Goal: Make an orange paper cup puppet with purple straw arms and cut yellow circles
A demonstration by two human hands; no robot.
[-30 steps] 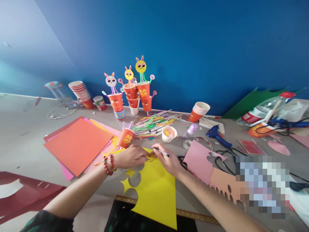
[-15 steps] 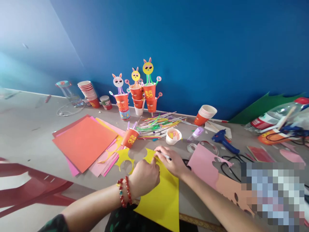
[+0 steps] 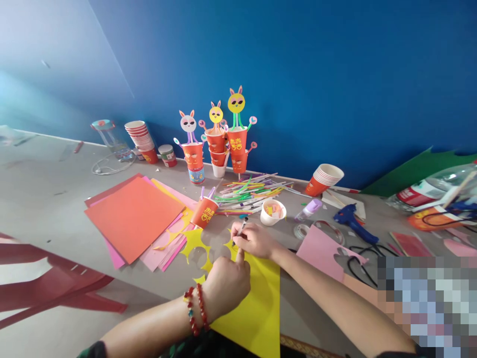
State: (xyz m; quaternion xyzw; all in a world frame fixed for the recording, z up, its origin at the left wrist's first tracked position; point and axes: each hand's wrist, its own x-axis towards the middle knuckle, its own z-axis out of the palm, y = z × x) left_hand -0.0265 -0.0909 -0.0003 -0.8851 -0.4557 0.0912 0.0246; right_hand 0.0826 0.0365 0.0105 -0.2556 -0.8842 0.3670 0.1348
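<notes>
My right hand is closed around a pen, its tip down on a sheet of yellow paper. Several round holes have been cut from the paper's left side. My left hand, with red beads at the wrist, rests on the sheet; its index finger presses down close to the pen tip while the other fingers are curled under. A dark curved line shows between the two hands. Lying tipped beyond the paper is a red paper cup with purple sticks in it. A white cup of paper scraps stands behind my right hand.
Coloured sheets lie stacked on the left. Rabbit-faced cup figures stand by the blue wall, near scattered coloured sticks. To the right are a glue stick, stacked cups, a blue glue gun and pink paper.
My left hand has shifted from the paper's upper edge down towards me, its index finger now pointing at the pen. The pen has swung more upright. The view has turned slightly left.
</notes>
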